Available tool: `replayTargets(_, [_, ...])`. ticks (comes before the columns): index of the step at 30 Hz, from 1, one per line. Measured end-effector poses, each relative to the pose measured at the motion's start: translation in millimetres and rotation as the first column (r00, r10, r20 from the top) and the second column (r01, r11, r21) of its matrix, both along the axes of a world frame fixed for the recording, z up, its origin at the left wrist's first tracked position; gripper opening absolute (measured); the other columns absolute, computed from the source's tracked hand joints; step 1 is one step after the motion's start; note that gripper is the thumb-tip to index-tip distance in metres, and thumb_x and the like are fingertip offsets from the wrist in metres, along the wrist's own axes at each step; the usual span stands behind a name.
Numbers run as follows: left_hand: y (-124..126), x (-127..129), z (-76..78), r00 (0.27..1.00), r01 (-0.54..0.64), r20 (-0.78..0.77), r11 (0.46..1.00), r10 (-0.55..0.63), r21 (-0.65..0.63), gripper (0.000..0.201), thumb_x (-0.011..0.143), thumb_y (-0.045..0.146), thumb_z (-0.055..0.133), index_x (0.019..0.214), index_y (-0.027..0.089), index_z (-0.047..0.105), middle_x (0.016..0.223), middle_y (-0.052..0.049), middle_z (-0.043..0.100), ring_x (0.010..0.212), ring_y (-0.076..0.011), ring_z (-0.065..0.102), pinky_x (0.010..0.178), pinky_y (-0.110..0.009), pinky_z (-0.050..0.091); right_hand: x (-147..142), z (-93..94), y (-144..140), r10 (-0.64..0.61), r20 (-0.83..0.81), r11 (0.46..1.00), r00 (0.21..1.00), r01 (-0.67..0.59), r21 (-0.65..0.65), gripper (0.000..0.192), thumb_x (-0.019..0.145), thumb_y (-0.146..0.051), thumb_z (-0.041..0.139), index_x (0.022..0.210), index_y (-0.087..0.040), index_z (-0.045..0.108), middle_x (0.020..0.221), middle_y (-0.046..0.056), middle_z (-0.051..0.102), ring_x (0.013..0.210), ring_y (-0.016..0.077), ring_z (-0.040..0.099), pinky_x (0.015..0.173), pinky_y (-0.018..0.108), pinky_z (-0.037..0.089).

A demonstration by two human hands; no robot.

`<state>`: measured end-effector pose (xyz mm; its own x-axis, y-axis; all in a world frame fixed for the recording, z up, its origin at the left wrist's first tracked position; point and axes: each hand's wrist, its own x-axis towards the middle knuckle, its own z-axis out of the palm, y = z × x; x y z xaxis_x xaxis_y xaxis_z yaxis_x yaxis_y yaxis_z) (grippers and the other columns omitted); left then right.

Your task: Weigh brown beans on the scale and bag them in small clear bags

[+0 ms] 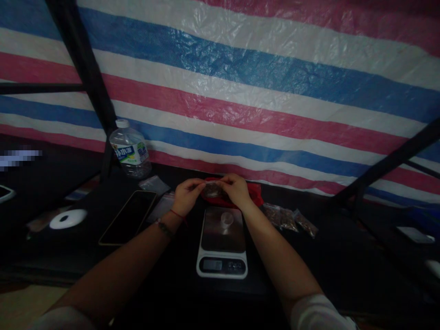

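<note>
Both hands meet just beyond the far edge of the kitchen scale (222, 243): the left hand (186, 196) and the right hand (235, 190) each pinch one end of a small clear plastic bag (213, 189), crinkled and filled with something dark and grainy, held level in the air between the fingertips. Right behind the bag, farther from the scale, lies a red pouch (255, 193) of soft, rumpled material. The scale is a flat white rectangle with a smooth, glossy weighing plate and a small grey display at its near edge; a little round translucent cup (226, 220) stands on the plate. To the right of the scale lie several filled clear packets (288, 217), lumpy and shiny. To its left rests a dark, flat phone (128, 217) with a thin pale rim, and past that a ribbed plastic water bottle (130, 149) with a white cap
</note>
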<state>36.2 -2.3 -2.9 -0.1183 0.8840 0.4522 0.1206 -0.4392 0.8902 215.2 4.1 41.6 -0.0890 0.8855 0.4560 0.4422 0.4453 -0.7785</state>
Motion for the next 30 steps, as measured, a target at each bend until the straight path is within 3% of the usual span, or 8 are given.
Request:
replayTargets(10, [-0.8,8.2,-12.5,0.969,0.127,0.228,0.986,-0.099,-0.109,0.036,0.069,0.047,0.071,0.083,0.015,0.071,0.079,-0.006,0.071,0.069,-0.0163,0.064,0.069,-0.03,0.055,-1.8,-15.7,3.1,0.081,-0.082,0.996,0.993,-0.079,0.029,0.014,0.079,-0.03,0.062,0.074,-0.02,0.07,0.075,0.003,0.069,0.072,0.018,0.062,0.069,0.029,0.047])
replayTargets(15, [-5.3,10.9,-10.8,0.988,0.117,0.112,0.988,-0.106,-0.099,0.03,0.072,0.044,0.07,0.08,0.015,0.072,0.083,-0.007,0.073,0.076,-0.0184,0.066,0.075,-0.031,0.055,-2.2,-16.4,0.5,0.191,-0.024,0.981,0.981,-0.19,0.033,0.009,0.077,-0.029,0.067,0.074,-0.021,0.071,0.079,0.003,0.069,0.076,0.0178,0.062,0.072,0.028,0.048])
replayTargets(19, [-4.5,8.7,-6.9,0.998,0.055,0.002,0.996,-0.055,-0.064,0.025,0.073,0.041,0.067,0.078,0.017,0.073,0.081,-0.006,0.073,0.075,-0.0185,0.067,0.076,-0.031,0.054,-6.1,-11.3,-2.5,0.183,0.05,0.979,0.982,-0.186,0.079,0.008,0.076,-0.026,0.067,0.07,-0.021,0.07,0.077,0.003,0.068,0.075,0.0175,0.061,0.072,0.029,0.047])
replayTargets(22, [1.7,1.1,-6.3,0.999,-0.005,-0.036,0.999,0.004,-0.033,0.024,0.073,0.04,0.067,0.077,0.017,0.073,0.081,-0.005,0.074,0.077,-0.019,0.066,0.078,-0.031,0.053,3.7,3.0,-2.4,0.08,0.029,0.982,0.996,-0.084,0.171,0.012,0.079,-0.026,0.064,0.07,-0.02,0.068,0.077,0.003,0.067,0.076,0.0177,0.06,0.074,0.03,0.047])
replayTargets(24, [6.9,-6.1,-7.6,0.996,-0.078,-0.033,0.997,0.077,-0.028,0.025,0.073,0.041,0.066,0.078,0.017,0.073,0.084,-0.006,0.074,0.079,-0.0193,0.066,0.08,-0.032,0.053,24.1,19.2,-2.3,-0.057,-0.098,0.972,0.994,0.077,0.221,0.016,0.082,-0.032,0.059,0.074,-0.019,0.066,0.077,0.003,0.065,0.075,0.0173,0.058,0.073,0.03,0.046])
replayTargets(27, [11.6,-13.7,-11.9,0.986,-0.142,-0.086,0.99,0.14,-0.021,0.028,0.072,0.043,0.065,0.078,0.017,0.073,0.083,-0.006,0.074,0.079,-0.0198,0.066,0.079,-0.031,0.053,72.9,45.9,-7.4,-0.232,-0.34,0.916,0.911,0.322,0.239,0.027,0.084,-0.044,0.054,0.08,-0.018,0.062,0.074,0.001,0.061,0.067,0.0147,0.054,0.065,0.027,0.045])
replayTargets(30, [10.5,-12.2,-15.3,0.979,-0.113,-0.172,0.994,0.113,0.01,0.033,0.076,0.048,0.06,0.078,0.017,0.073,0.081,-0.006,0.073,0.077,-0.0196,0.066,0.076,-0.03,0.052,124.5,57.8,-20.9,-0.361,-0.379,0.852,0.852,0.467,0.238,0.032,0.079,-0.048,0.059,0.075,-0.017,0.06,0.064,-0.002,0.054,0.057,0.0117,0.046,0.056,0.024,0.039])
